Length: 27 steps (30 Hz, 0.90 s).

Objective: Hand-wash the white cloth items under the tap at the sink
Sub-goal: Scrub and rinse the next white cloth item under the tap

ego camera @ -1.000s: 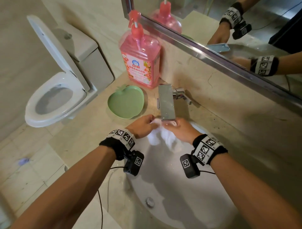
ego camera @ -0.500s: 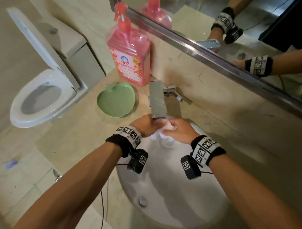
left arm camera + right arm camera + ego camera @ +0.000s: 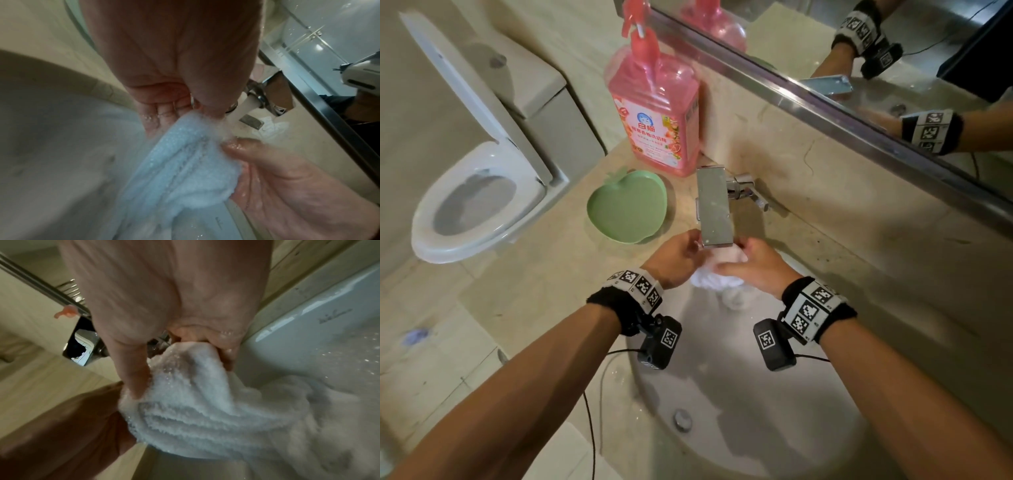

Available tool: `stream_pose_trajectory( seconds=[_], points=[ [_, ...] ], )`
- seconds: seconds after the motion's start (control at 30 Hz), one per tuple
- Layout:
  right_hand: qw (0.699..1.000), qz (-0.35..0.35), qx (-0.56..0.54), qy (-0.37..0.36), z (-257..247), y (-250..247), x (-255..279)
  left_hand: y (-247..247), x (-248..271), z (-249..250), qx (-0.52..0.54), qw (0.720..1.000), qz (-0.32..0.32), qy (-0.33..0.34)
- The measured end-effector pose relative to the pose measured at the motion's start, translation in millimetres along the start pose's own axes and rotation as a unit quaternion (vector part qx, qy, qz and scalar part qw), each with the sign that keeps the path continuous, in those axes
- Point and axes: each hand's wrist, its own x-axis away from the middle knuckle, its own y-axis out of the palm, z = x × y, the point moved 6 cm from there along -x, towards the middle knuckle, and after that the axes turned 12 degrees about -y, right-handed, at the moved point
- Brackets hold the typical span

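Note:
A wet white cloth (image 3: pixel 717 279) is bunched between both hands under the square chrome tap (image 3: pixel 714 205), over the back of the white sink (image 3: pixel 739 445). My left hand (image 3: pixel 678 258) grips the cloth (image 3: pixel 185 164) from the left, fingers curled on it. My right hand (image 3: pixel 753 265) grips it from the right, thumb and fingers pinching the folds of the cloth (image 3: pixel 195 395). Water (image 3: pixel 224 128) runs from the spout onto the top of the cloth. A lower fold hangs into the basin.
A green apple-shaped dish (image 3: pixel 628 209) lies left of the tap. A pink soap pump bottle (image 3: pixel 654 113) stands behind it against the wall. The mirror edge (image 3: pixel 825 99) runs above the counter. A toilet (image 3: pixel 479 192) stands at the left. The drain (image 3: pixel 683 419) sits in the basin.
Both hands have stayed on the cloth under the tap and have drawn closer together, bunching it more tightly; less of it hangs below.

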Motion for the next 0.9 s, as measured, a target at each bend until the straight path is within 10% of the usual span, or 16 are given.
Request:
stream_pose_trajectory(
  seconds=[0.17, 0.4, 0.7, 0.9],
  points=[
    [0.999, -0.023, 0.046, 0.008, -6.6, 10.9, -8.5, -18.2, 8.7, -1.4, -0.001, 0.997, 0.072, -0.002],
    [0.999, 0.040, 0.032, -0.001, -10.3, 7.1, -0.2, 6.0, 11.3, -16.1, -0.064, 0.995, -0.031, -0.067],
    [0.996, 0.082, 0.018, -0.007, -5.6, -2.5, 7.5, -13.1, 15.0, -12.6, 0.004, 0.996, 0.080, -0.039],
    [0.990, 0.005, 0.142, 0.008, -5.6, 5.5, 8.7, -0.4, 10.1, -6.4, 0.010, 1.000, -0.004, -0.016]
  ],
)
